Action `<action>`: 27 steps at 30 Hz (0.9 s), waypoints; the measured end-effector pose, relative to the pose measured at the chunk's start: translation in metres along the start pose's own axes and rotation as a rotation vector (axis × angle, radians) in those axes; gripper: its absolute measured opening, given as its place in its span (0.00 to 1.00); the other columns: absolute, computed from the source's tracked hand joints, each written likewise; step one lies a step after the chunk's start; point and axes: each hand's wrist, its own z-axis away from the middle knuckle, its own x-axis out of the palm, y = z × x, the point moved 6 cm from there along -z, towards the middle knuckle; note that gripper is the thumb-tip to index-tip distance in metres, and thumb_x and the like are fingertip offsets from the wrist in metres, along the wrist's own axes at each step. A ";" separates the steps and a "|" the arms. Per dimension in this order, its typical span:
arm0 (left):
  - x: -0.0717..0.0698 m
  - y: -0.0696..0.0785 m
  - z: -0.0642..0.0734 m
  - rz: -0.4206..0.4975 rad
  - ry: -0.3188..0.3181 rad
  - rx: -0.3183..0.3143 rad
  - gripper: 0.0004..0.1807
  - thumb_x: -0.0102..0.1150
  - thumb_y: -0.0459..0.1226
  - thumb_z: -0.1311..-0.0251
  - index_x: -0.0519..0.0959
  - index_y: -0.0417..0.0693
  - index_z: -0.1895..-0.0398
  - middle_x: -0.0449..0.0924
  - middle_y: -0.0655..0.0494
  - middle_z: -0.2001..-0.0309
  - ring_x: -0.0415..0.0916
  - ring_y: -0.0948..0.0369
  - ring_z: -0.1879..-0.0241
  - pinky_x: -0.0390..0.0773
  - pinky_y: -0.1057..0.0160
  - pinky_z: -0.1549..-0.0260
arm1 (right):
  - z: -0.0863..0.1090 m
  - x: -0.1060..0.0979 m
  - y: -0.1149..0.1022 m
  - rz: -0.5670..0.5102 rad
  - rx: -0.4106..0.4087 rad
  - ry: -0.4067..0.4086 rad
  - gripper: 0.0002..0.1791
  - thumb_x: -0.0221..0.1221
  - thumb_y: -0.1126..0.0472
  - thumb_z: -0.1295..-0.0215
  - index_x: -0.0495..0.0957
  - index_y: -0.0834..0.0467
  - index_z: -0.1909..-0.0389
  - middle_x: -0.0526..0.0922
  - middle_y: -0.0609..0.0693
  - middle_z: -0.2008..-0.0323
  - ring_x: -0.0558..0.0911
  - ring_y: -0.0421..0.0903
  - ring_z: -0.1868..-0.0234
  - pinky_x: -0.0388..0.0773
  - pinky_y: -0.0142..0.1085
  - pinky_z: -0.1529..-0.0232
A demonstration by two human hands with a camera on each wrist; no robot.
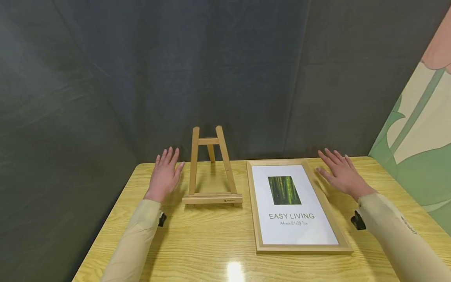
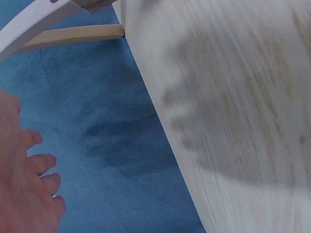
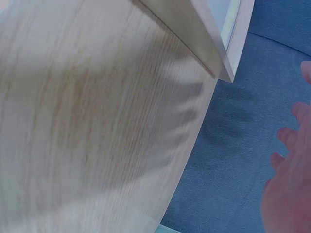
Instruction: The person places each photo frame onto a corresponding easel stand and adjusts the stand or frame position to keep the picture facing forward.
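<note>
A small wooden easel (image 1: 212,199) stands upright toward the back of the table. To its right lies a picture frame (image 1: 299,248) with a light wood border, face up, showing a bamboo print and the words "EASY LIVING". My left hand (image 1: 165,176), fingers straight, hovers left of the easel and holds nothing. Beyond the frame's right side my right hand (image 1: 343,172) is stretched out the same way, apart from it. Part of the easel (image 2: 82,35) shows at the top of the left wrist view, and a frame corner (image 3: 221,68) in the right wrist view.
The table (image 1: 197,239) has a yellow wood-grain top with rounded back corners. A dark cloth (image 1: 218,70) hangs behind it and along the left. At the right rises a wall panel (image 1: 419,156) painted with flowers and leaves.
</note>
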 end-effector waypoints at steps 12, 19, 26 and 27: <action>-0.012 0.005 -0.001 0.170 0.025 -0.007 0.35 0.32 0.55 0.26 0.46 0.45 0.24 0.43 0.41 0.26 0.38 0.46 0.27 0.37 0.47 0.31 | 0.000 -0.010 -0.003 -0.152 -0.018 0.044 0.37 0.46 0.47 0.25 0.47 0.62 0.26 0.48 0.69 0.29 0.47 0.72 0.32 0.39 0.64 0.35; -0.022 0.004 0.000 0.440 0.061 -0.043 0.36 0.43 0.51 0.27 0.47 0.48 0.24 0.46 0.46 0.26 0.44 0.47 0.28 0.49 0.45 0.33 | -0.003 -0.017 -0.010 -0.331 0.061 0.027 0.39 0.48 0.48 0.26 0.44 0.65 0.26 0.49 0.71 0.30 0.52 0.72 0.33 0.50 0.68 0.40; -0.029 0.003 0.007 0.684 0.114 -0.068 0.35 0.49 0.46 0.29 0.52 0.45 0.25 0.55 0.43 0.29 0.54 0.46 0.31 0.59 0.45 0.37 | 0.003 -0.022 -0.020 -0.534 0.148 0.044 0.36 0.45 0.50 0.25 0.49 0.68 0.28 0.57 0.72 0.33 0.61 0.71 0.37 0.62 0.65 0.44; -0.030 0.003 0.009 0.726 0.124 -0.080 0.34 0.50 0.46 0.30 0.53 0.44 0.26 0.56 0.42 0.29 0.56 0.46 0.32 0.60 0.45 0.37 | 0.004 -0.023 -0.021 -0.553 0.154 0.053 0.35 0.45 0.50 0.24 0.49 0.68 0.28 0.58 0.72 0.34 0.61 0.70 0.37 0.63 0.64 0.44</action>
